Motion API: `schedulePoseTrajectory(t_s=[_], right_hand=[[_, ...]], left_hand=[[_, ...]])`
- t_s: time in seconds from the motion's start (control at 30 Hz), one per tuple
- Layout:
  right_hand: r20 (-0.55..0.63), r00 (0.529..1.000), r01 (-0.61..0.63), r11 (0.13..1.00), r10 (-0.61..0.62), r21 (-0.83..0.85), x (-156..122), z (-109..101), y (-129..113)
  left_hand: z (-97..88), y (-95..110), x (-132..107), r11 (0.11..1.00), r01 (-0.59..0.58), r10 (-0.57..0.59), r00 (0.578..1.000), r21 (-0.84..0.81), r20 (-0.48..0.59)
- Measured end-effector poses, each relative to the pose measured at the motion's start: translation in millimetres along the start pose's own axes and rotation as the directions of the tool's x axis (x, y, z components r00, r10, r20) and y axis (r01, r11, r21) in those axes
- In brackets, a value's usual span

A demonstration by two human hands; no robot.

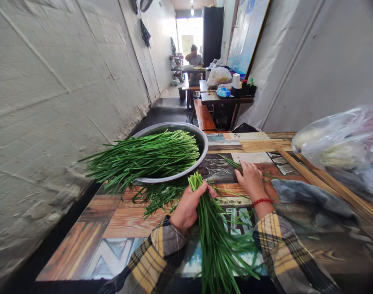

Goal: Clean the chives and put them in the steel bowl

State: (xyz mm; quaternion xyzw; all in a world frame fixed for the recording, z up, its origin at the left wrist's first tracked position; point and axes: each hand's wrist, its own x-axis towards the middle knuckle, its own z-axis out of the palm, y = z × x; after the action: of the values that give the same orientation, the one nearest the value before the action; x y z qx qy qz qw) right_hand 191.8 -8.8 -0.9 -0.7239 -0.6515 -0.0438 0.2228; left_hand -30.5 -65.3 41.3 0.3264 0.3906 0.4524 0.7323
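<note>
My left hand [189, 206] is wrapped round a bunch of garlic chives [215, 241]. Their pale cut ends stick up past the thumb, and the green leaves hang down toward me over the table's front edge. To the right, my right hand [251, 179], with a red bead bracelet at the wrist, has its fingers curled over a few loose chive stalks [231, 162] just above the tabletop. A large metal basin [204, 151] at the back left holds a big heap of garlic chives [149, 153], leaves trailing over its left rim. Loose scraps of chive [161, 196] lie before it.
A grey cloth [315, 202] and long wooden strips [315, 171] lie on the patterned table [72, 245] at right, near clear plastic bags [342, 139]. A white wall [51, 102] runs along the left. Farther back, a person [195, 57] sits behind another table.
</note>
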Motion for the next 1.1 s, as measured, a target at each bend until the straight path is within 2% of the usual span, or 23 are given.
schedulePoseTrajectory(t_s=[0.1,0.2,0.33,0.4,0.47,0.53,0.6,0.77,0.9,1.1], right_hand=[[0.053,0.998,0.014,1.0,-0.014,-0.011,-2,-1,-1],[0.109,0.993,0.039,0.998,-0.044,0.05,-2,-2,-4],[0.187,0.977,0.039,0.947,-0.103,0.317,-2,-6,-8],[0.279,0.944,0.016,0.866,-0.178,0.5,-3,-11,-13],[0.371,0.881,-0.013,0.767,-0.295,0.641,-6,-19,-20],[0.415,0.819,-0.03,0.692,-0.397,0.721,-9,-27,-26],[0.424,0.786,-0.025,0.662,-0.45,0.749,-11,-34,-30],[0.429,0.748,0.02,0.664,-0.507,0.748,-13,-43,-36],[0.404,0.754,0.027,0.638,-0.519,0.769,-16,-48,-47],[0.301,0.824,0.089,0.634,-0.481,0.768,-26,-42,-69]], left_hand=[[0.8,-1,0,0.998,0.021,-0.022,1.0,-0.059,-0.007],[1.7,-2,1,0.999,0.006,-0.007,1.0,-0.054,-0.022],[0.3,-4,3,0.998,-0.032,0.027,0.996,-0.061,-0.083],[-1.4,-5,5,0.995,-0.073,0.063,0.988,-0.069,-0.138],[-2.8,-5,7,0.991,-0.12,0.106,0.976,-0.066,-0.192],[-3.4,-6,7,0.986,-0.16,0.146,0.963,-0.043,-0.225],[-3.5,-6,8,0.981,-0.192,0.185,0.955,-0.009,-0.234],[-4.0,-6,8,0.977,-0.21,0.215,0.949,0.046,-0.231],[-3.6,-5,7,0.975,-0.207,0.22,0.957,0.085,-0.188],[-1.8,-2,6,0.983,-0.161,0.171,0.977,0.085,-0.124]])
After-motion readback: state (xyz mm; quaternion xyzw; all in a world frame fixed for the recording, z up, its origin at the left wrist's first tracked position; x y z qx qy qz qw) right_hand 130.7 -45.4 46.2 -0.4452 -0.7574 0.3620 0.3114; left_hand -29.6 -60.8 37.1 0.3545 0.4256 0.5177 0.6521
